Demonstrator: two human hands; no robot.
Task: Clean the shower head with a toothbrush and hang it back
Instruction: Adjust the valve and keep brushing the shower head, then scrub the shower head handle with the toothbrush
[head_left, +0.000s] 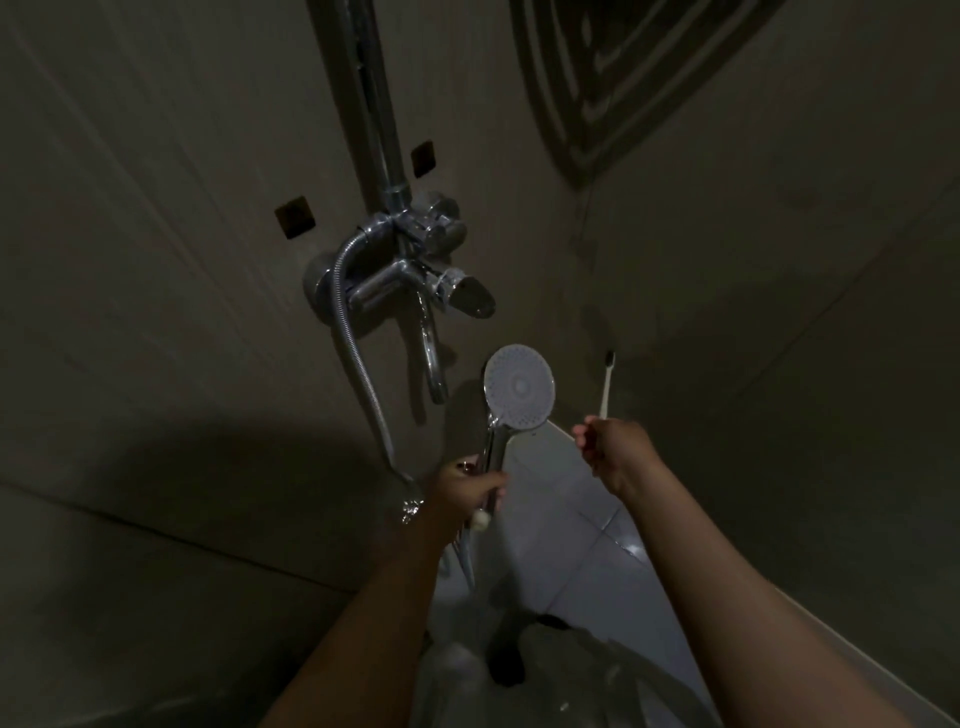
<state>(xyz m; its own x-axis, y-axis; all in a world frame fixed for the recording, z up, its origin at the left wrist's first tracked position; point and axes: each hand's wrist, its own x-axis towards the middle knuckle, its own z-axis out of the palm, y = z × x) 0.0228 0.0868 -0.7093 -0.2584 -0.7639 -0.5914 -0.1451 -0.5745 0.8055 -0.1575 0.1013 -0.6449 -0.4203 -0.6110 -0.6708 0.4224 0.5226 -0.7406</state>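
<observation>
In this dim shower corner, my left hand (467, 488) grips the chrome handle of the shower head (518, 387). Its round white spray face points up toward me. A ribbed metal hose (358, 364) loops from the handle up to the wall mixer. My right hand (610, 449) holds a white toothbrush (606, 384) by the lower end of its handle. The dark bristle end stands upright, a short way to the right of the spray face and not touching it.
The chrome mixer tap (415, 270) with its spout and lever juts from the wall above the shower head. A vertical riser pipe (371, 104) runs up from it. Pale floor tiles (587, 551) lie below, with a dark drain (550, 621) near my arms.
</observation>
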